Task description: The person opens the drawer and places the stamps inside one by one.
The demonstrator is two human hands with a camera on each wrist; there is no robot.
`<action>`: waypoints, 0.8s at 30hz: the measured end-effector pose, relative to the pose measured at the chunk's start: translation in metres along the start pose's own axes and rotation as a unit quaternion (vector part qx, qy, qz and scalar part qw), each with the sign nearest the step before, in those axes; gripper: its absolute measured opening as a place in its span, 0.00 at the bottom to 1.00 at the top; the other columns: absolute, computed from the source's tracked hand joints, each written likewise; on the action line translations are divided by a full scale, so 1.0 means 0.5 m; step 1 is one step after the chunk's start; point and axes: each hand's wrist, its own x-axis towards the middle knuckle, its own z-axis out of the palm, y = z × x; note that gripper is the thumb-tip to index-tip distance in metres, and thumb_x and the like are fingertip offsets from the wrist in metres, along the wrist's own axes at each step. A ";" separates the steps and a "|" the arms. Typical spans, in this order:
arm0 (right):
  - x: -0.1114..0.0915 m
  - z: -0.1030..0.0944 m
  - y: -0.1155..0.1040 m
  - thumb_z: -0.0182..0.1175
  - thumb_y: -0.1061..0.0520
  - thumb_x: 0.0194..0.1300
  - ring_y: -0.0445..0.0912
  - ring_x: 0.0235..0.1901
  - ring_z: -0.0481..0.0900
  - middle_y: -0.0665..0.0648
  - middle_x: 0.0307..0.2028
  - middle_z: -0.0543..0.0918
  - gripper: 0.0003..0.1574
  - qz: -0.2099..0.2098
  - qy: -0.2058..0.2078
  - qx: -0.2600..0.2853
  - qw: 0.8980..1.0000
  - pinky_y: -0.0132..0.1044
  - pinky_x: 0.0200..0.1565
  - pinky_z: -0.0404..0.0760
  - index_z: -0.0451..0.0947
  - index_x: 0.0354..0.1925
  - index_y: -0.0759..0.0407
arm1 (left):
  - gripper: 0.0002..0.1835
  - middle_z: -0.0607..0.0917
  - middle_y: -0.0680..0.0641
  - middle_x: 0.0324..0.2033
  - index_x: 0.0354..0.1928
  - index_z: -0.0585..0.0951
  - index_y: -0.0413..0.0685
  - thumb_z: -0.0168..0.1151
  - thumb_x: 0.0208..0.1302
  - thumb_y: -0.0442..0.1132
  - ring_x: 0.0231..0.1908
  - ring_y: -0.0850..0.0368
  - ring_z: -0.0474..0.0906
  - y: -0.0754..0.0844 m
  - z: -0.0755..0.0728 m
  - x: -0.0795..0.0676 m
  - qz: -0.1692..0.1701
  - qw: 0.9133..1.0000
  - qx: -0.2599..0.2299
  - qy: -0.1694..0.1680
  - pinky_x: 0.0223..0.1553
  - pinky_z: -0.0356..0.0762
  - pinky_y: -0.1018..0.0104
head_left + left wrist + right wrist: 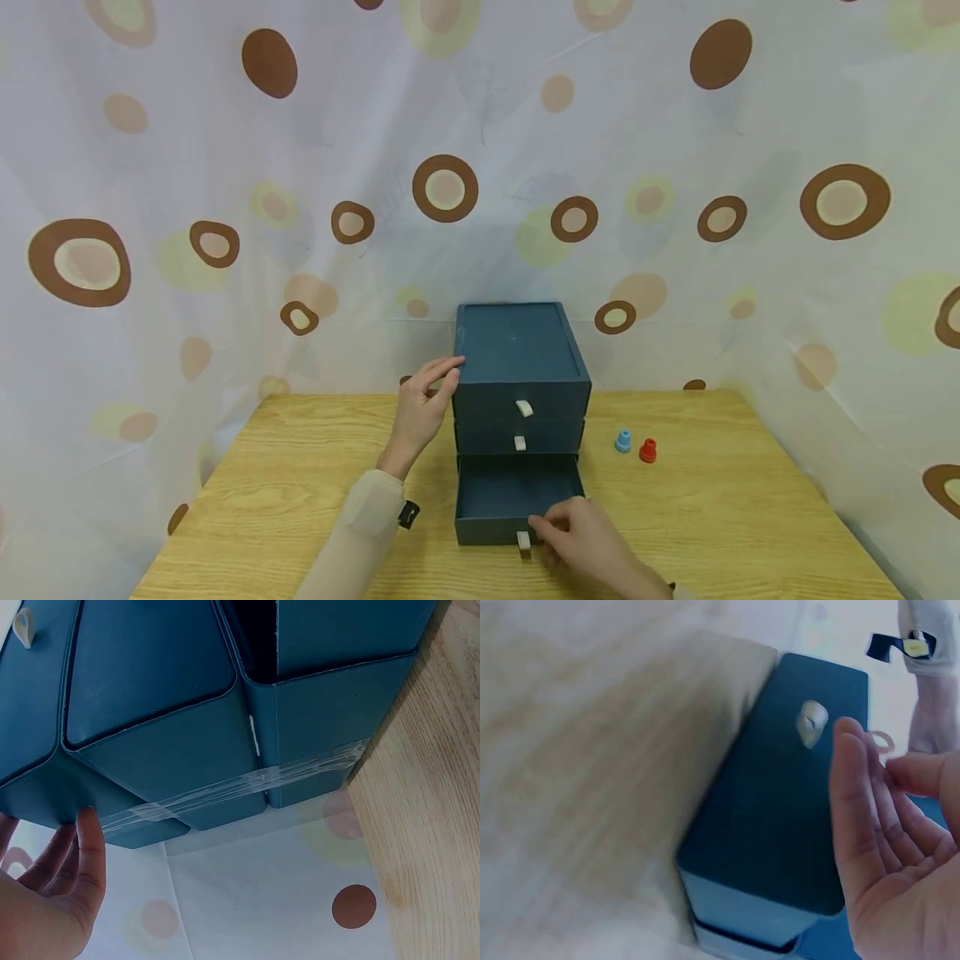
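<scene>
A dark blue three-drawer cabinet (517, 342) stands on the table with small white pull tabs on its drawers. Its bottom drawer (483, 532) is pulled out and bare inside; the two drawers above are closed. My left hand (422, 410) rests its fingertips on the cabinet's upper left edge, also visible in the left wrist view. At the bottom drawer's right front is my right hand (588, 540), its fingers loosely bent beside the drawer's pull tab (811, 724). The right wrist view shows a gap between that tab and the fingertips.
A light blue peg-like piece (623, 442) and a red one (648, 451) stand on the wooden table (720, 517) right of the cabinet. Behind it hangs a dotted curtain (510, 125). Clear tape (255, 780) runs along the cabinet's side.
</scene>
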 end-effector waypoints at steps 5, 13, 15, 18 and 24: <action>0.010 -0.022 -0.009 0.59 0.46 0.70 0.43 0.17 0.79 0.51 0.19 0.82 0.23 -0.010 0.061 0.036 0.997 0.31 0.19 0.77 0.82 0.25 0.61 | 0.17 0.80 0.48 0.59 0.59 0.81 0.55 0.53 0.74 0.47 0.53 0.51 0.80 0.001 0.001 0.000 -0.001 1.000 -0.007 0.004 0.40 0.82 0.68; 0.036 -0.055 0.006 0.63 0.48 0.67 0.43 0.18 0.80 0.55 0.21 0.84 0.16 -0.013 0.144 0.011 0.989 0.32 0.19 0.76 0.85 0.33 0.60 | 0.16 0.80 0.48 0.58 0.59 0.82 0.56 0.54 0.74 0.45 0.53 0.53 0.80 -0.001 0.005 -0.001 0.007 1.000 -0.010 0.014 0.37 0.82 0.67; 0.043 -0.061 0.012 0.64 0.49 0.67 0.42 0.18 0.81 0.55 0.23 0.84 0.15 -0.009 0.154 0.007 0.988 0.32 0.21 0.77 0.85 0.35 0.60 | 0.15 0.81 0.47 0.57 0.58 0.82 0.54 0.55 0.73 0.44 0.51 0.52 0.81 -0.003 0.006 -0.001 0.015 1.000 -0.007 0.022 0.35 0.81 0.67; 0.051 -0.072 0.020 0.64 0.52 0.66 0.43 0.19 0.81 0.56 0.24 0.85 0.12 -0.002 0.171 0.015 0.985 0.32 0.23 0.78 0.85 0.36 0.61 | 0.15 0.81 0.45 0.57 0.57 0.83 0.51 0.57 0.72 0.42 0.49 0.50 0.82 -0.003 0.010 0.001 0.015 0.999 -0.008 0.031 0.36 0.82 0.66; 0.064 -0.093 0.035 0.64 0.55 0.66 0.43 0.22 0.83 0.59 0.27 0.87 0.12 -0.012 0.214 0.022 0.976 0.32 0.23 0.79 0.85 0.39 0.63 | 0.16 0.78 0.37 0.57 0.56 0.81 0.40 0.57 0.72 0.38 0.53 0.43 0.80 0.034 0.008 0.001 0.005 1.000 -0.015 0.025 0.47 0.83 0.53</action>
